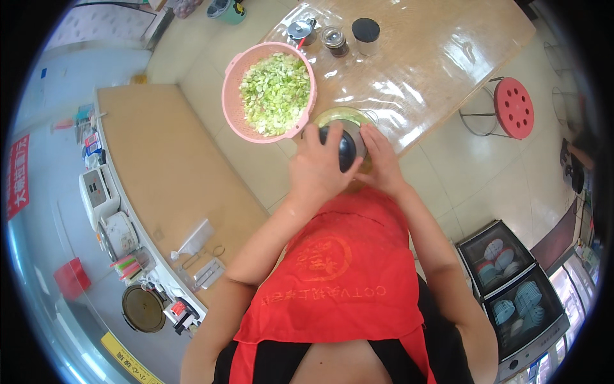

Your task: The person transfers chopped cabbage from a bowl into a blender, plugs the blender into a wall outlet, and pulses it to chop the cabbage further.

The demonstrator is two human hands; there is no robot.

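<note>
A black domed piece [346,150] sits on a grey round lid over a clear bowl [341,113] with some green at its rim, at the near edge of the table [407,62]. My left hand [319,161] is spread over the dome, fingers curled around it. My right hand [381,156] holds the right side of the lid and bowl. The bowl's lower part is mostly hidden behind my hands. Just left of it, a pink plastic colander [229,103] holds chopped pale-green vegetable pieces [277,93].
Behind the colander stand a metal-lidded pot [301,30], a glass condiment jar [334,41] and a black-lidded jar [366,36]. A red stool [513,108] is at right; a cabinet with bowls [523,297] is at lower right. A brown counter [158,144] lies at left.
</note>
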